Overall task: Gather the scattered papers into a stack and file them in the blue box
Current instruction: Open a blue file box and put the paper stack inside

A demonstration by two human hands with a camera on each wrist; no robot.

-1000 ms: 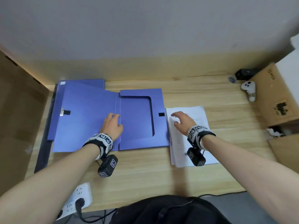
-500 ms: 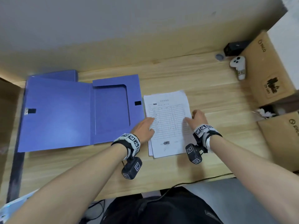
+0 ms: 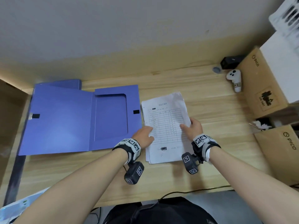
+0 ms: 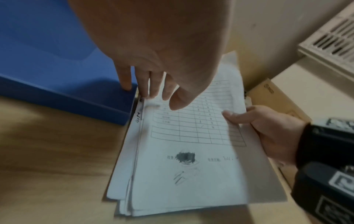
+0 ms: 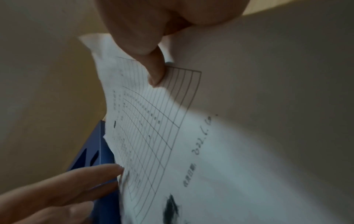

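A stack of printed papers (image 3: pixel 165 126) lies on the wooden desk just right of the open blue box (image 3: pixel 64 118). My left hand (image 3: pixel 145 133) rests straight fingers against the stack's left edge, where it meets the box wall (image 4: pixel 118 109). My right hand (image 3: pixel 187 125) pinches the stack's right edge, thumb (image 5: pixel 155 71) on top and fingers underneath. That right edge of the stack (image 4: pixel 191 174) curls up off the desk. The top sheet (image 5: pixel 210 151) shows a ruled table and a dark smudge. Beside it the left fingers (image 5: pixel 76 181) touch the box (image 5: pixel 95 151).
Two cardboard boxes (image 3: pixel 265 88) (image 3: pixel 281 151) crowd the desk's right side. A white controller (image 3: pixel 235 78) and a black device (image 3: pixel 231 62) sit at the back right. A cable (image 3: pixel 194 190) runs along the front edge, and a power strip (image 3: pixel 16 206) shows at lower left.
My left hand left the blue box flap and came to the stack's left edge. My right hand slid from the top of the papers to their right edge and pinched it upward.
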